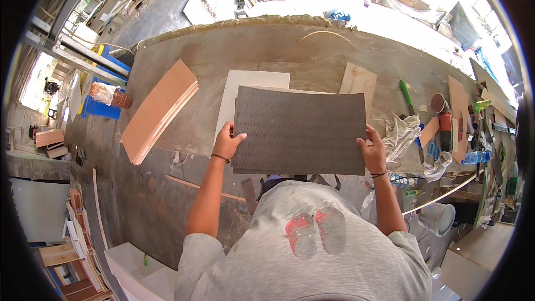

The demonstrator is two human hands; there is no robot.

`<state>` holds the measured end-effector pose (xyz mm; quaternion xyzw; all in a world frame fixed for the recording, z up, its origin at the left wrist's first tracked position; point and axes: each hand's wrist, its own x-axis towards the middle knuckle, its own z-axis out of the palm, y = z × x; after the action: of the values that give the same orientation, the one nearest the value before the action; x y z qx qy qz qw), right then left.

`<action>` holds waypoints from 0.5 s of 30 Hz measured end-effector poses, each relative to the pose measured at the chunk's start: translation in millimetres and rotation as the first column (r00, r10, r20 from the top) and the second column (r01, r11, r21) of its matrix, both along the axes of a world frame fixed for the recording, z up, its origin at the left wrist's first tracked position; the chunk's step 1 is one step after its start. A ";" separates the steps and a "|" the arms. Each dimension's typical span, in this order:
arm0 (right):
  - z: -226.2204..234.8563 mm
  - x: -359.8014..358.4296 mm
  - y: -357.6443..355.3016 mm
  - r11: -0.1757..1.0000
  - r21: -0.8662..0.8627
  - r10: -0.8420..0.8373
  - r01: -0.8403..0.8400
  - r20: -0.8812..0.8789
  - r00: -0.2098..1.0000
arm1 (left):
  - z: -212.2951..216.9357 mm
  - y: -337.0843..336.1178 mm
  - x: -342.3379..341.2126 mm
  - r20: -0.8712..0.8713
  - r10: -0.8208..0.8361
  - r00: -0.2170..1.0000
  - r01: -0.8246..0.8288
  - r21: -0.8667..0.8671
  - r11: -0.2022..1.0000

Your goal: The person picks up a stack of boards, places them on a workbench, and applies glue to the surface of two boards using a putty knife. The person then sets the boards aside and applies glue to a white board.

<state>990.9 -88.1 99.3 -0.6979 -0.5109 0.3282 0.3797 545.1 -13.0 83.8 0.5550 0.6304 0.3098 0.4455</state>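
Note:
Between my hands is a dark grey, textured rectangular sheet [301, 131], with the edge of another dark sheet showing behind its left side. My left hand [227, 142] grips the left edge, thumb on the front face. The right edge is pinched by my right hand [373, 150], its thumb also in front. Behind the sheets a white panel [259, 79] lies on the workbench [217, 39], partly covered by them. A pale wooden board [358, 81] rests beyond the upper right corner.
A stack of reddish-brown strips [159, 111] lies on the bench's left, near a stained container [111, 95]. To the right are a green-handled tool [405, 92], a crumpled white cloth [402, 136], a red-and-black power tool [444, 125] and a plastic bottle [476, 158]. A white box [136, 267] stands lower left.

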 end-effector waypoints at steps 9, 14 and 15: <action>4.8 -0.9 -13.4 0.998 0.016 0.051 -0.054 0.157 0.986 | -15.1 -33.6 10.6 -0.378 0.089 0.922 -0.032 0.154 0.987; -5.7 -4.8 -9.8 1.000 -0.009 -0.007 0.009 0.175 0.985 | -33.3 -38.6 26.1 -0.541 0.247 0.804 -0.145 0.226 0.963; -5.2 -5.7 -7.1 1.000 0.002 -0.012 0.012 0.162 0.987 | -28.8 -34.0 28.1 -0.541 0.253 0.802 -0.166 0.206 0.964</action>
<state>985.2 -95.2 94.1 -0.7251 -0.5359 0.2681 0.3393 573.2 -47.0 55.0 0.5798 0.7663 0.2258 0.1602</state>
